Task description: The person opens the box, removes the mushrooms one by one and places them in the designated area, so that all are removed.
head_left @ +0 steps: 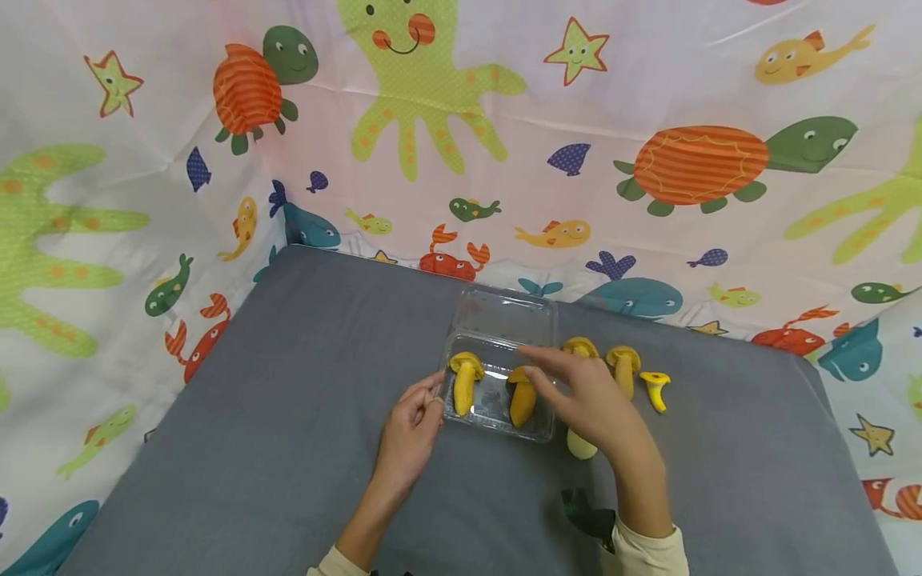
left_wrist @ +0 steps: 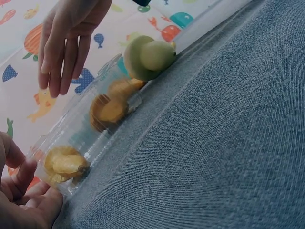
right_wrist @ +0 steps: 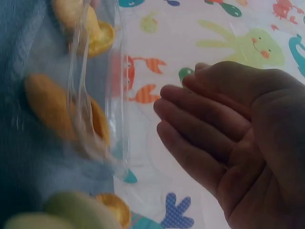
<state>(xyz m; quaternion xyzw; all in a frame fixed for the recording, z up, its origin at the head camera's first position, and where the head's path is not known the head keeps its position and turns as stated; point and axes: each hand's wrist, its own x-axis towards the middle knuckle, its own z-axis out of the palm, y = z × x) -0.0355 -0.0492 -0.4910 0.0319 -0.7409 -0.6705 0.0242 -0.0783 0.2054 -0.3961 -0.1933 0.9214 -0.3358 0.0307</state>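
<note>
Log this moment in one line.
left hand: grips clear container | right hand: raised near container, holding nothing | lid: folded back | inside: two yellow mushrooms | right of container: more mushrooms

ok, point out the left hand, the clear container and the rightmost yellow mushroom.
Left hand (head_left: 407,436), head view: middle of the hand.
Clear container (head_left: 494,398), head view: bare patch of its floor.
Rightmost yellow mushroom (head_left: 656,391), head view: its stem.

Room over cloth (head_left: 288,384) at left; loose mushrooms (head_left: 624,364) (plus right hand (head_left: 591,396)) crowd box (head_left: 497,400) at right.
</note>
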